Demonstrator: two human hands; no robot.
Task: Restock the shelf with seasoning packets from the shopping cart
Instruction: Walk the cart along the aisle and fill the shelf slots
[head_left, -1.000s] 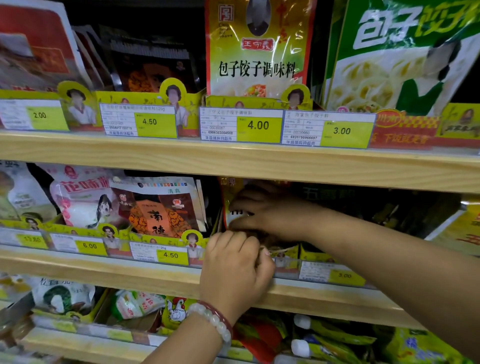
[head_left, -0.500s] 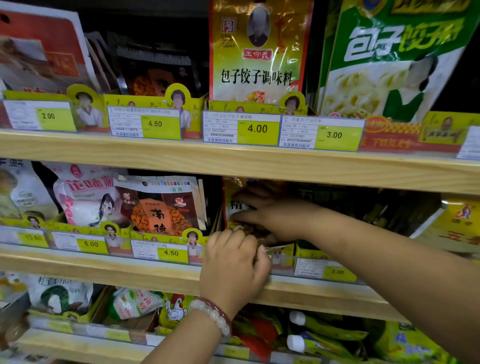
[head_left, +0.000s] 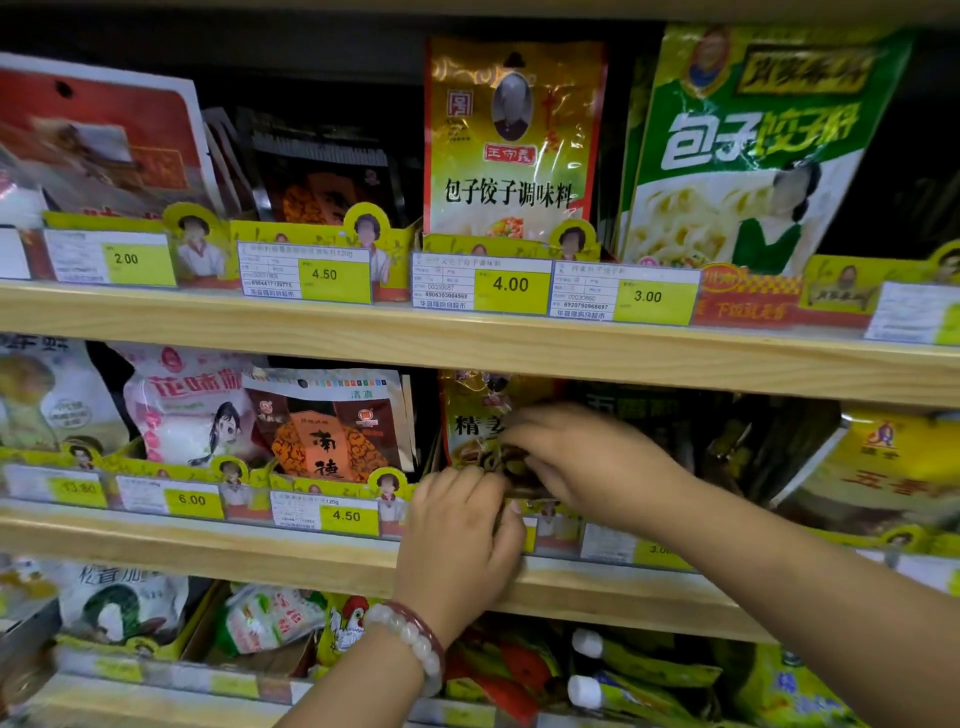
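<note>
A yellow seasoning packet (head_left: 470, 415) with black characters stands in a yellow display tray on the middle wooden shelf (head_left: 260, 551). My right hand (head_left: 582, 457) reaches in from the right and pinches the packet's front near its middle; it is motion-blurred. My left hand (head_left: 457, 535), with a bead bracelet on the wrist, comes up from below. Its fingers curl over the packet's lower edge at the tray's front lip. The packet's bottom half is hidden behind both hands.
Neighbouring packets fill the same shelf: a brown-orange one (head_left: 332, 431) to the left, dark green ones (head_left: 675, 426) to the right. The upper shelf board (head_left: 467, 343) hangs close above my hands. Price tags (head_left: 511, 285) line the shelf fronts. More packets sit on the lower shelf.
My right hand has slid slightly right and down on the packet, uncovering more of its print. My left hand stays at the tray's lip. The view has shifted a little.
</note>
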